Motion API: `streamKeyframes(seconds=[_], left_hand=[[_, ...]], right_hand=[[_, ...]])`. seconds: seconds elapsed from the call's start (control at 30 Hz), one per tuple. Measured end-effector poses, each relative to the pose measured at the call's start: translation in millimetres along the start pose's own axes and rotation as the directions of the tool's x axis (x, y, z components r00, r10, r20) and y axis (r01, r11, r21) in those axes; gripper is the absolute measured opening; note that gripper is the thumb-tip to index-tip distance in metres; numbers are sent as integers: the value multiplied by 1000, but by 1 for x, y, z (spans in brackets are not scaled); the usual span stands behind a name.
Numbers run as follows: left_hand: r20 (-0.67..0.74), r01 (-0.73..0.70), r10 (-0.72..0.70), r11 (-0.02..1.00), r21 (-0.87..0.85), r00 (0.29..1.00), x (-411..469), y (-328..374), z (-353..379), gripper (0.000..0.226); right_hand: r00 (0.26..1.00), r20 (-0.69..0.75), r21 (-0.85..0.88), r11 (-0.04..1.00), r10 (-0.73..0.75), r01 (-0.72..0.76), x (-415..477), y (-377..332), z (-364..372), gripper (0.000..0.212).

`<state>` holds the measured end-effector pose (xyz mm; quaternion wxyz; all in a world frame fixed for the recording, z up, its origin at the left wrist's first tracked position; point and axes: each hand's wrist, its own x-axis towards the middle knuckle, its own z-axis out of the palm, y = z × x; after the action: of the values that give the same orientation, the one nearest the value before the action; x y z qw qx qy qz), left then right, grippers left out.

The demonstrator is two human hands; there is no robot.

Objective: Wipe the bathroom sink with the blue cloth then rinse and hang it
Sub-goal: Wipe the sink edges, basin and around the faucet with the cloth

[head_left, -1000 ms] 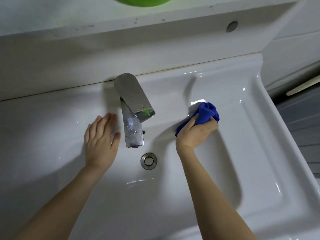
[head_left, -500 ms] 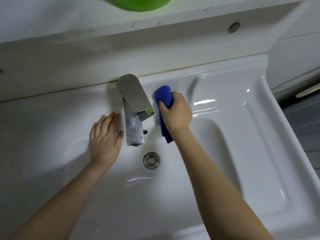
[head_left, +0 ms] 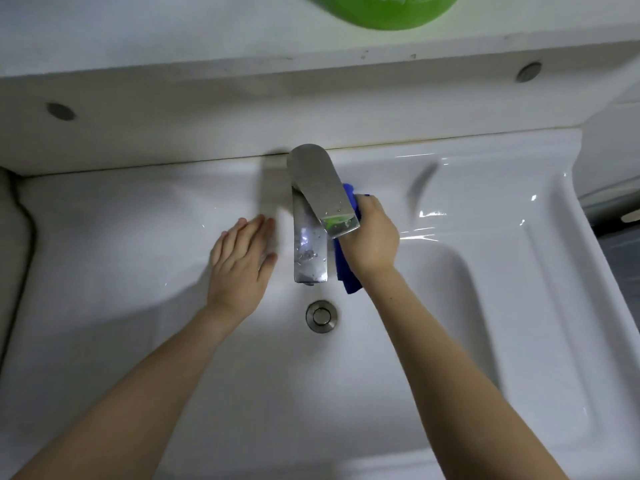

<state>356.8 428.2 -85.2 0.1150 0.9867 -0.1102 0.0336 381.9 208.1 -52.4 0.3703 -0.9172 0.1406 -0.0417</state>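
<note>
My right hand (head_left: 372,237) is gripping the bunched blue cloth (head_left: 348,275), fingers curled round it, holding it just beside the tap (head_left: 318,202) at its 3 o'clock, with 1 tail of cloth hanging at 1 o'clock of the drain (head_left: 321,315). My left hand (head_left: 239,261) is lying flat on the sink (head_left: 519,271) at the tap's 9 o'clock, fingers straight and holding nothing. A green bowl (head_left: 391,12) is sitting on the ledge at 12 o'clock.

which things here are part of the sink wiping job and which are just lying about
In the job:
blue cloth, gripped by the right hand
sink
tap, needed for rinsing
left hand, flat on the sink

Just there:
green bowl at the top edge
ledge behind the sink
</note>
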Motion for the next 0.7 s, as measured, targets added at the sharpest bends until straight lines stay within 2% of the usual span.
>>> streamKeyframes(seconds=[0.1, 0.23, 0.27, 0.33, 0.4, 0.47, 0.53, 0.7], left_hand=[[14, -30, 30, 999, 19, 999, 1, -6, -2, 54], [18, -49, 49, 998, 39, 999, 2, -7, -1, 53], [19, -37, 36, 999, 34, 999, 1, -6, 0, 53], [17, -21, 21, 1000, 23, 1000, 0, -5, 1, 53], [26, -25, 24, 1000, 19, 999, 0, -5, -1, 54], [33, -27, 26, 1000, 12, 999, 0, -4, -1, 54], [40, -21, 20, 1000, 11, 999, -1, -3, -1, 53], [73, -10, 10, 1000, -12, 997, 1, -2, -5, 54]], right_hand=[[994, 64, -64, 994, -88, 92, -14, 10, -13, 23], [989, -148, -257, 966, 2, -40, -4, 54, -56, 24], [981, -194, -327, 944, -16, -49, 4, 57, -61, 23], [978, -205, -405, 913, -38, -49, 19, 46, -56, 20], [976, -217, -339, 936, 18, -93, 25, 33, -44, 21], [968, -222, -203, 966, 117, -163, 21, 32, -37, 20], [971, -165, -94, 977, 174, -191, 10, 34, -32, 20], [994, -1, 68, 992, 105, -105, -23, 3, -2, 12]])
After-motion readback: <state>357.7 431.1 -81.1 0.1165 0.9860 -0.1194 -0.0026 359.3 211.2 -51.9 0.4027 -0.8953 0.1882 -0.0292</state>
